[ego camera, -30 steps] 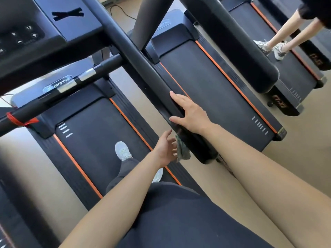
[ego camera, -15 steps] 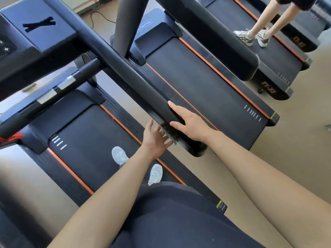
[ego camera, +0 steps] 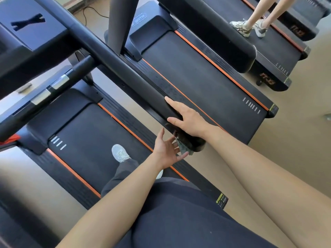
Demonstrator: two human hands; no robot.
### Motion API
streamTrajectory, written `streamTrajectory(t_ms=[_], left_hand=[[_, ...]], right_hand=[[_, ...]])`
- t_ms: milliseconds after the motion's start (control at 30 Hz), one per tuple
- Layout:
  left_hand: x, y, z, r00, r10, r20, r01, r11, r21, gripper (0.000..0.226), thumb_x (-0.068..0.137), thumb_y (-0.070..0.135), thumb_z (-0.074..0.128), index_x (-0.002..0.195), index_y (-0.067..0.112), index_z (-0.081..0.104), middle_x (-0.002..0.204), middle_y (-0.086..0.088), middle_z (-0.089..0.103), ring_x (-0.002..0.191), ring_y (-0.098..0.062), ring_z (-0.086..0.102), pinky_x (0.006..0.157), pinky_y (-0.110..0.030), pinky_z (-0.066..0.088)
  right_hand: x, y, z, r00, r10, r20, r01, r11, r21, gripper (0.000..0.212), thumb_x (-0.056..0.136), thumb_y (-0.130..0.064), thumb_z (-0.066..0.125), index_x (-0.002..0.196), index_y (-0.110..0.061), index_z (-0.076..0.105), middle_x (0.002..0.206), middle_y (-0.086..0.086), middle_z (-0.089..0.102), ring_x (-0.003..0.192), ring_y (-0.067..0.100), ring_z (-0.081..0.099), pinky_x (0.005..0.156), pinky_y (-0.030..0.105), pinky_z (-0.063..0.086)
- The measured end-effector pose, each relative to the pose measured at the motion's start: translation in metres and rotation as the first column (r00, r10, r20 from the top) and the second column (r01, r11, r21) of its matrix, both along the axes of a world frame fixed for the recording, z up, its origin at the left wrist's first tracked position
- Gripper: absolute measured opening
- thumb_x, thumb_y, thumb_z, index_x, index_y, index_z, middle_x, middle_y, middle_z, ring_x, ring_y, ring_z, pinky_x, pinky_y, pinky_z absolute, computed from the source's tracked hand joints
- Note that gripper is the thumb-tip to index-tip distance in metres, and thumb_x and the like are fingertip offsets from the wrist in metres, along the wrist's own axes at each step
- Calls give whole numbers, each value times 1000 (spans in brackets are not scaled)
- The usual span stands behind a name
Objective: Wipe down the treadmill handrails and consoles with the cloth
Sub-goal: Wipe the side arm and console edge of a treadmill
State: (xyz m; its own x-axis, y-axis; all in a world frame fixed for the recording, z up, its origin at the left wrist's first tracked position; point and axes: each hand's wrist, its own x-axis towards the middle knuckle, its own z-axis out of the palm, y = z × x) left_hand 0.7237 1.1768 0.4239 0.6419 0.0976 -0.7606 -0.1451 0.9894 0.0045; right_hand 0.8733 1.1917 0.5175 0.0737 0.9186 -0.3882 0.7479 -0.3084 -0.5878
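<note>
The long black handrail (ego camera: pixel 125 68) runs diagonally from the console (ego camera: pixel 32 33) at the upper left down to its rounded end near centre. My right hand (ego camera: pixel 189 120) lies flat on top of the rail just before that end, index finger straight along it and thumb on the near side. A grey-green cloth (ego camera: pixel 184 149) hangs from under that palm below the rail end. Just beneath the rail, my left hand (ego camera: pixel 166 151) is spread open, with its fingertips touching the hanging cloth.
A cross grip bar with silver sensor plates (ego camera: pixel 59 83) juts out under the console. My shoe (ego camera: pixel 120 153) stands on the belt below. To the right is a neighbouring treadmill (ego camera: pixel 197 74), and beyond it a person's feet (ego camera: pixel 249 27) on a third.
My left hand has dropped slightly from the rail's side to the cloth's hanging end, fingers spread. My right hand stays on the rail end. The view has shifted a little.
</note>
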Motion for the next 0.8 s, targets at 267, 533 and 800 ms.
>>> streamTrajectory(t_ms=[267, 533, 800], left_hand=[[-9, 35, -1, 993, 116, -22, -116, 993, 20, 90, 84, 83, 39, 142, 17, 54, 137, -14, 63, 128, -40, 57, 106, -56, 45], [-22, 65, 4, 943, 327, -54, -322, 942, 93, 79, 88, 75, 45, 135, 13, 59, 134, -11, 67, 124, -35, 63, 110, -54, 42], [-10, 34, 3, 993, 97, -72, -90, 991, 97, 79, 88, 75, 44, 139, 17, 57, 136, -10, 65, 123, -36, 63, 105, -59, 44]], right_hand=[[-5, -4, -3, 999, -33, 2, 33, 999, 7, 65, 100, -49, 49, 149, -64, 9, 157, -30, 25, 139, 5, 37, 102, 38, 40], [-9, -2, -6, 995, -91, 48, 90, 996, 27, 67, 95, -58, 50, 147, -66, 10, 149, -23, 41, 129, 13, 49, 95, 41, 46], [-8, 1, -7, 984, -178, 23, 178, 984, -23, 72, 85, -69, 53, 147, -63, 16, 138, -20, 51, 126, 11, 51, 92, 37, 43]])
